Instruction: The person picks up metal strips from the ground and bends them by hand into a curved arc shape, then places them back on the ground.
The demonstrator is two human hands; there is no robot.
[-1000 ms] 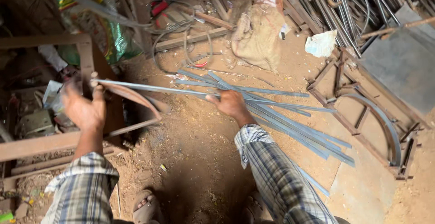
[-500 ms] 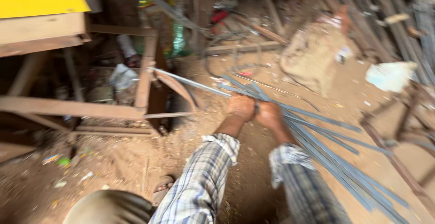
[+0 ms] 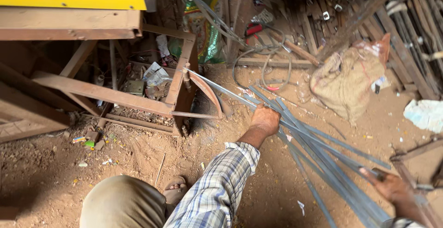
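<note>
A rusty metal frame (image 3: 138, 101) stands at the left of the dirt floor (image 3: 55, 177), and one end of a long grey metal strip (image 3: 221, 91) rests against its upright post. The left hand (image 3: 266, 118) is clamped around that strip at mid-floor. The bundle of strips (image 3: 323, 156) runs diagonally from the frame toward the lower right edge, where the right hand (image 3: 392, 187) grips its far end, fingers curled.
</note>
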